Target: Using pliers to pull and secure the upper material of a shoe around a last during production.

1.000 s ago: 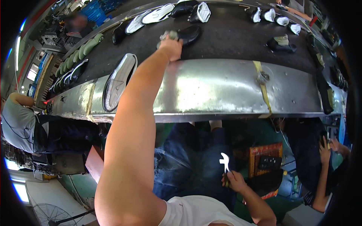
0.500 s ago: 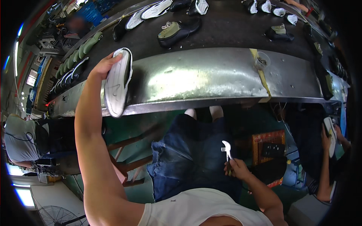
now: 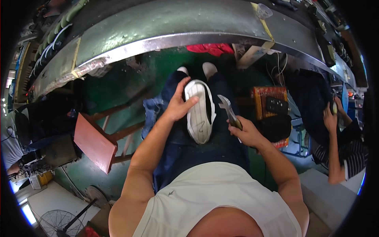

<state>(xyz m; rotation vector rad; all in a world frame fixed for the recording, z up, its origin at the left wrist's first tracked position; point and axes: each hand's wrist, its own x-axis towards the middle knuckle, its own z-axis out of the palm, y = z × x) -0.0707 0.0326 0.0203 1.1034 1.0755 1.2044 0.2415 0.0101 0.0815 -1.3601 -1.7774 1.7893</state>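
Note:
My left hand [image 3: 181, 103] holds a shoe [image 3: 200, 118] above my lap, its pale underside turned up, with the thumb across that face and the fingers along the left side. A dark curved squiggle marks the end nearest me, and a dark strip shows along the right edge. Just right of the shoe, my right hand [image 3: 249, 133] is closed around the handle of a claw hammer [image 3: 226, 104]. The metal head points away from me and stays apart from the shoe.
A metal-edged bench [image 3: 158, 42] spans the far side. To the left stands a wooden stool [image 3: 94, 142], and a wire fan [image 3: 59, 221] is at lower left. An orange crate [image 3: 262, 93] sits at right, where another person's hands [image 3: 331, 116] are busy.
My left hand has brought the shoe from the bench edge down over my lap. My right hand has lifted the hammer beside it. The view has tipped downward.

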